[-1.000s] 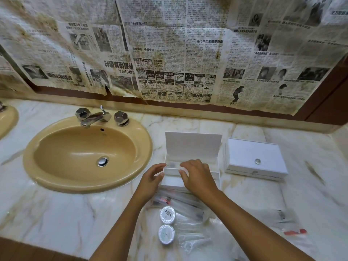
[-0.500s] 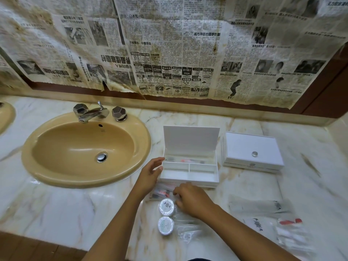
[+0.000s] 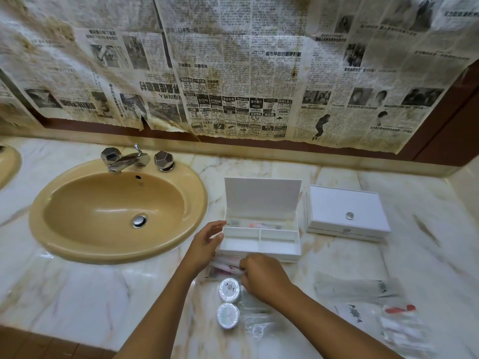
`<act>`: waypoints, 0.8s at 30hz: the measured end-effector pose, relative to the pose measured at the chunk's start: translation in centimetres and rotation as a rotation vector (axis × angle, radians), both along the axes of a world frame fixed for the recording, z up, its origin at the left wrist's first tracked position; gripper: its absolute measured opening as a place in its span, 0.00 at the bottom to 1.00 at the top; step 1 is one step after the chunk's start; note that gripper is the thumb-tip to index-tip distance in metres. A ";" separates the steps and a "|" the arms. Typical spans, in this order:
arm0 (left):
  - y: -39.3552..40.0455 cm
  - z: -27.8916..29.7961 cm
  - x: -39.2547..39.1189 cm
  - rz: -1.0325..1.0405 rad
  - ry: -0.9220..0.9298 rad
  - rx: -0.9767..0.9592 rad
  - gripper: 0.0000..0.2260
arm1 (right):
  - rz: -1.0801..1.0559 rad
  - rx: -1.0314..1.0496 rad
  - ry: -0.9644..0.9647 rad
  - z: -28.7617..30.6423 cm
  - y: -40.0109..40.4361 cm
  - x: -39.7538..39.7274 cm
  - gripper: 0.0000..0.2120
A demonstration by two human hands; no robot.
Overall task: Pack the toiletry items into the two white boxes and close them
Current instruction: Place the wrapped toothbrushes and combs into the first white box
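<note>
The right hand [image 3: 261,277] pinches a clear packet [image 3: 228,266] on the counter [image 3: 77,294] before the open box [image 3: 260,244]. The left hand [image 3: 207,242], fingers relaxed, touches that box's left side. The closed box [image 3: 347,212] sits just right.

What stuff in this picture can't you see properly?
- Head view: what the right hand grips, hidden under its own curled fingers.
- Head view: the contents of the closed box, hidden by its lid.
- Head view: the packets at lower right, blurred.
- Head view: a second sink, cut off by the left edge.
- Head view: the print on the round tins, too small.
</note>
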State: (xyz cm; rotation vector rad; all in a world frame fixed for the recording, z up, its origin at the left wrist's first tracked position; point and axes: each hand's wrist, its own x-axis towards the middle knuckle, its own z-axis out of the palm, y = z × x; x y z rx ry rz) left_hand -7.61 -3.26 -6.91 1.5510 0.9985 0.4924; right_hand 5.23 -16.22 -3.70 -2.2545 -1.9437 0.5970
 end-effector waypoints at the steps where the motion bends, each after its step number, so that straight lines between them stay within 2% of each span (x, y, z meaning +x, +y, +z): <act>1: 0.0 0.1 0.0 0.000 -0.002 -0.006 0.12 | -0.009 0.003 -0.004 0.4 0.1 0.0 0.07; 11: 0.4 0.9 -0.2 -0.011 -0.007 -0.069 0.12 | -0.102 0.078 -0.077 4.9 1.9 2.8 0.09; 15: 0.5 0.8 -0.2 0.012 0.000 -0.110 0.11 | -0.191 0.207 -0.043 6.2 2.6 4.7 0.10; 19: 0.2 0.7 0.0 0.023 -0.010 -0.090 0.11 | -0.272 0.321 -0.005 5.9 3.6 5.6 0.11; 24: 0.0 0.5 0.0 0.031 -0.008 -0.067 0.11 | -0.289 0.352 -0.045 3.6 4.8 6.2 0.11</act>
